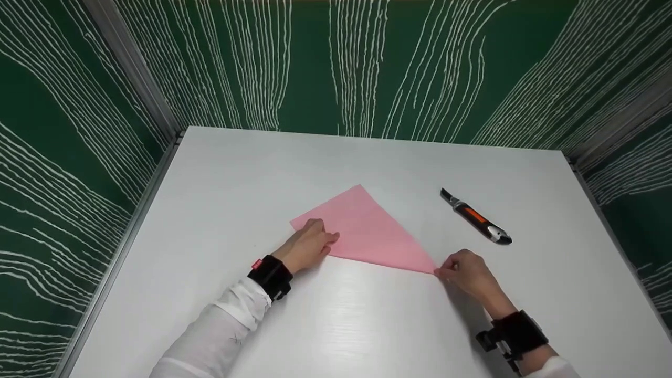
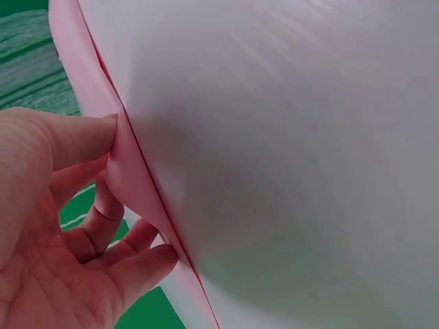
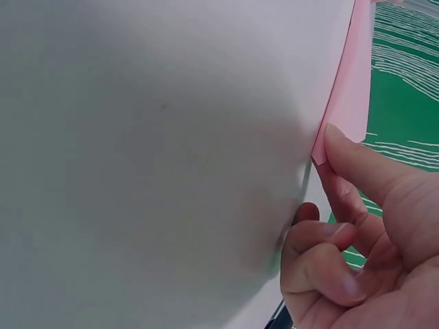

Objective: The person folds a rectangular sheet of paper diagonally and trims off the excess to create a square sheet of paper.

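Observation:
A pink sheet of paper (image 1: 373, 226), folded into a roughly triangular shape, lies on the white table with its folded edge toward me. My left hand (image 1: 308, 245) rests on its left part; in the left wrist view the thumb and fingertips touch the paper (image 2: 134, 161) along the fold, where it bulges slightly. At the right end, my right hand (image 1: 469, 273) pinches the pointed corner between thumb and index finger. The right wrist view shows that corner (image 3: 343, 113) under the thumb, the other fingers curled toward the palm. Part of the sheet is hidden beneath the left hand.
A black and orange utility knife (image 1: 478, 218) lies on the table (image 1: 252, 168) to the right of the paper, beyond the right hand. Green walls (image 1: 310, 68) with white wavy lines stand behind the table and along its sides.

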`<state>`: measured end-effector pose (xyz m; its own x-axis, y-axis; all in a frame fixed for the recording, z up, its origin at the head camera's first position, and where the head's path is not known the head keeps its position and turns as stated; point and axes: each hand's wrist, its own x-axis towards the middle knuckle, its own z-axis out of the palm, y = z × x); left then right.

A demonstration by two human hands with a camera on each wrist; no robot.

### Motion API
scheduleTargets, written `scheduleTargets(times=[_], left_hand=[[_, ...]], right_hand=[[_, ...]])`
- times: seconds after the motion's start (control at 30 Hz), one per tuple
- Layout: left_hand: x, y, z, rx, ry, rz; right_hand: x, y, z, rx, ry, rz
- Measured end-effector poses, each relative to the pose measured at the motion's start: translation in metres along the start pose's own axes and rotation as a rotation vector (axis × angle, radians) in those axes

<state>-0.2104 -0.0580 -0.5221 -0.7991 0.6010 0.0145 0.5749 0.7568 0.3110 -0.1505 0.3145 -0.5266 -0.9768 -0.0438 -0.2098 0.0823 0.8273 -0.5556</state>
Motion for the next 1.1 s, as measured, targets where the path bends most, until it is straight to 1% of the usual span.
scheduleTargets(times=[0.1,0.17,0.23,0.3,0.37,0.4,0.5,0.57,0.6,0.63,0.7,0.77,0.8,0.87,0.93,1.1], left_hand=[[0.001,0.001,-0.001,0.04,0.001,0.009],[0.001,0.002,-0.001,0.071,-0.01,0.007],[0.002,0.002,-0.001,0.091,-0.026,0.002],[0.003,0.002,-0.001,0.095,-0.038,-0.004],[0.003,0.003,-0.001,0.091,-0.049,-0.012],[0.003,0.003,-0.001,0.089,-0.051,-0.012],[0.002,0.002,-0.001,0.088,-0.043,-0.006],[0.003,0.002,-0.001,0.094,-0.029,0.011],[0.003,0.002,-0.001,0.098,-0.019,0.02],[0.003,0.001,-0.001,0.1,-0.01,0.026],[0.003,0.0,0.0,0.093,0.003,0.032],[0.003,0.0,0.0,0.083,-0.007,0.026],[0.003,-0.001,0.0,0.067,-0.016,0.018],[0.003,-0.001,-0.001,0.031,-0.036,0.002],[0.003,-0.002,-0.001,-0.007,-0.056,-0.012],[0.001,-0.008,0.0,-0.097,-0.055,-0.019]], right_hand=[[0.0,-0.001,0.0,-0.003,-0.002,-0.003],[0.0,-0.001,0.0,-0.014,-0.001,-0.019],[0.0,-0.002,0.0,-0.042,0.017,-0.065],[0.0,-0.005,0.002,-0.068,0.052,-0.134],[0.0,-0.009,0.006,-0.106,0.113,-0.241],[0.0,-0.011,0.01,-0.135,0.158,-0.313],[0.0,-0.019,0.021,-0.257,0.282,-0.563],[-0.001,-0.025,0.029,-0.381,0.335,-0.73],[-0.001,-0.027,0.033,-0.452,0.35,-0.807],[-0.001,-0.03,0.037,-0.516,0.348,-0.864],[-0.004,-0.034,0.042,-0.627,0.328,-0.94],[-0.006,-0.036,0.047,-0.711,0.297,-0.961],[-0.008,-0.037,0.048,-0.732,0.28,-0.957],[-0.011,-0.038,0.05,-0.732,0.249,-0.927],[-0.013,-0.038,0.052,-0.702,0.221,-0.895],[-0.019,-0.04,0.056,-0.659,0.171,-0.844]])
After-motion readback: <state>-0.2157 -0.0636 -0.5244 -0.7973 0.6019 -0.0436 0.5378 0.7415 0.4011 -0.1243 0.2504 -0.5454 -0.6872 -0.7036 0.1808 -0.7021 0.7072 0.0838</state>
